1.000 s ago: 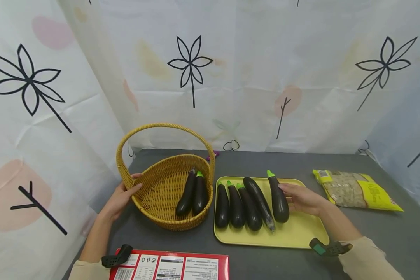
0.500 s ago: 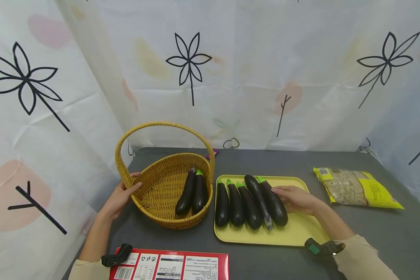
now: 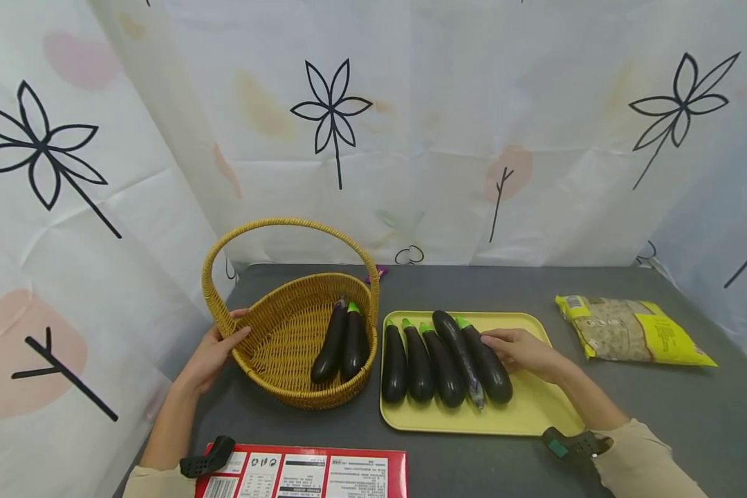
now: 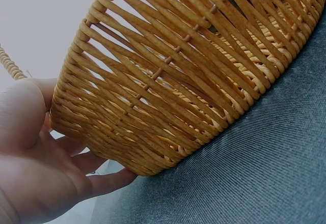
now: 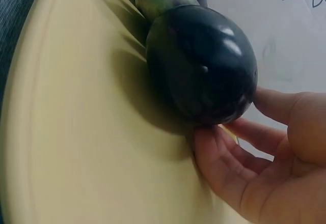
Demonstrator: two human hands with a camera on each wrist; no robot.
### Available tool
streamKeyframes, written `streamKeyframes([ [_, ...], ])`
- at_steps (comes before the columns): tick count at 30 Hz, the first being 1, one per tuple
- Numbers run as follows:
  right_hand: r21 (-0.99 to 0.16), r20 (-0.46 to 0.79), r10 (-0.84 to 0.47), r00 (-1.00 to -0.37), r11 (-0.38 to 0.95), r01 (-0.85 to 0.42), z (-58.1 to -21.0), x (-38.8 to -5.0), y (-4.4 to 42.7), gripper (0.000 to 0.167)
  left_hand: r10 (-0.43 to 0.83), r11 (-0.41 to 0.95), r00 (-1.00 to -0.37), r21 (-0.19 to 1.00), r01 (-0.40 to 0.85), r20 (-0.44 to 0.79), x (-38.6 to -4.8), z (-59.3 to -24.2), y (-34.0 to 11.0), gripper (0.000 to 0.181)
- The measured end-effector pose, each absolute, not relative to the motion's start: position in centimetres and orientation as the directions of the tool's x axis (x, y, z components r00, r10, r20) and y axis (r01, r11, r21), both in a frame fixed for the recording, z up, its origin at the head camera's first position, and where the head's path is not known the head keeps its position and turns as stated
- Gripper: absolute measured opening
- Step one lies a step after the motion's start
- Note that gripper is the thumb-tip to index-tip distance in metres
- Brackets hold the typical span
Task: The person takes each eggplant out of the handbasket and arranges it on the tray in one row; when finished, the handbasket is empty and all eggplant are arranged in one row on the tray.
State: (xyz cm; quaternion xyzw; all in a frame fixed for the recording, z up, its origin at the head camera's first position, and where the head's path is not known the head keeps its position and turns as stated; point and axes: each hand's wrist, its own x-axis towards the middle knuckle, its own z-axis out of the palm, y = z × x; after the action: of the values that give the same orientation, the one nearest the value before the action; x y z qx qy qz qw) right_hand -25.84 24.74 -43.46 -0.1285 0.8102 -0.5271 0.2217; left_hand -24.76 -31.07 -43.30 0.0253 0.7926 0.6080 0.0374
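Observation:
On the left in the head view, my left hand (image 3: 214,351) grips the left side of a wicker basket (image 3: 286,393), with the thumb over its rim. The left wrist view has the fingers against the basket's outer wall. Two eggplants (image 3: 330,349) lie inside the basket, on its right. My right hand (image 3: 526,351) holds the rightmost eggplant (image 3: 487,365) on a yellow tray (image 3: 544,411). In the right wrist view the thumb touches this eggplant (image 5: 204,66) and the curled fingers lie along its side. Several more eggplants (image 3: 420,366) line up to its left.
A red-and-white printed box (image 3: 305,474) lies at the front edge. Right of the tray is a yellow plastic bag (image 3: 635,330) with pale contents. Behind the basket lies a small purple item (image 3: 380,273). A patterned curtain (image 3: 448,138) hangs behind the grey table (image 3: 460,467).
The eggplant in my right hand has moved left and down against the row on the tray, then stayed there. My left hand has kept its grip on the basket.

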Motion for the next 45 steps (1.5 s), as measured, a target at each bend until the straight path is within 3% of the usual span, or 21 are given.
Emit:
streamKeyframes([
  [22,-0.910,-0.271,-0.318,-0.909,0.392,0.134,-43.6,-25.7,24.9,0.057,0.092,0.255,-0.995,0.967,-0.003,-0.028,-24.7,-43.1,-31.0,0.062],
  [30,-0.945,-0.285,-0.374,-0.883,0.266,0.192,-43.5,-25.8,26.1,0.061,0.086,0.254,-0.996,0.967,-0.010,-0.032,-24.8,-43.2,-30.9,0.061],
  [37,-0.961,-0.212,-0.401,-0.891,0.252,0.115,-41.7,-25.5,26.7,0.063,0.078,0.235,-0.996,0.972,-0.015,-0.034,-24.7,-43.2,-31.0,0.060],
  [45,-0.989,-0.140,-0.555,-0.820,0.113,0.093,-39.3,-25.0,24.6,0.056,0.092,0.238,-0.996,0.971,0.003,-0.019,-24.6,-43.2,-31.0,0.060],
])
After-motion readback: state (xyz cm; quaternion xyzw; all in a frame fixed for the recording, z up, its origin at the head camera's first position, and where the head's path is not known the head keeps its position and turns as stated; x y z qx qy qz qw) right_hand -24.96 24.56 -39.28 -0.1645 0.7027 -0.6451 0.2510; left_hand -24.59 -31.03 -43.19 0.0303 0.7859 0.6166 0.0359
